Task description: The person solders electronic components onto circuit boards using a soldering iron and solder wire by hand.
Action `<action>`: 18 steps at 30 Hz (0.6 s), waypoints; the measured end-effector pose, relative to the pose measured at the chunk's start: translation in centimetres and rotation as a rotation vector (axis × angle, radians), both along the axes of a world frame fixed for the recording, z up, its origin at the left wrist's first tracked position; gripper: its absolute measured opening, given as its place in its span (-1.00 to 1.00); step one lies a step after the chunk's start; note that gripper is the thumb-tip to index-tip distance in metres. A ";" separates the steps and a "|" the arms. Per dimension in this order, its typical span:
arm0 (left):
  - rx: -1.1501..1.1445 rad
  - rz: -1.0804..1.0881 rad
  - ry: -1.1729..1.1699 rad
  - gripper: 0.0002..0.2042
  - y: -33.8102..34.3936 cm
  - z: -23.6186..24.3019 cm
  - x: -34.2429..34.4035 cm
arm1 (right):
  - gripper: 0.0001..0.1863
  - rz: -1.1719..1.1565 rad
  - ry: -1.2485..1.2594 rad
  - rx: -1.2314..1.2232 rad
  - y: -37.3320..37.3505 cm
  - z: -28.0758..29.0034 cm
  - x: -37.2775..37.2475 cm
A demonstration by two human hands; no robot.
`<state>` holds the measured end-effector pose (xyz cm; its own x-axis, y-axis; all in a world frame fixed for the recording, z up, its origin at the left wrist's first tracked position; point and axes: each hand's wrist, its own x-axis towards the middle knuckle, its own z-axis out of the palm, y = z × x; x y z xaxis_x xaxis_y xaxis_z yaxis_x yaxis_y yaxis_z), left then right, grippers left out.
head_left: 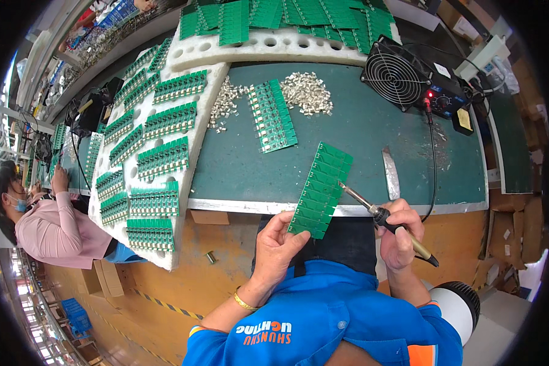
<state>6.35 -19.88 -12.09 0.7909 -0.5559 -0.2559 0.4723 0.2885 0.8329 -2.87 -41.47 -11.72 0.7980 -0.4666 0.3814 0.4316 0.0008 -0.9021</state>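
Observation:
My left hand (280, 244) pinches the near end of a green circuit board panel (321, 189), tilted up over the table's front edge. In my right hand (400, 234) is a soldering iron (378, 213), held like a pen. Its metal tip reaches the right edge of the panel; whether it touches cannot be made out. Beyond them a second panel (273, 116), fitted with pale connectors, lies on the green mat between two heaps of small white connectors (307, 93). A flat metal strip (391, 174) rests right of the iron.
White foam slabs (192, 137) with rows of filled boards stand at the left; more green boards (233, 22) are stacked at the back. A fan (394, 74) and a soldering station (446, 97) with its cable are at the right. A co-worker (58, 222) sits far left.

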 end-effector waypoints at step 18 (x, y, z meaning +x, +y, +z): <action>-0.052 -0.040 0.118 -0.67 0.2 0.1 0.2 | -0.80 0.114 0.023 -0.138 -0.2 0.6 0.4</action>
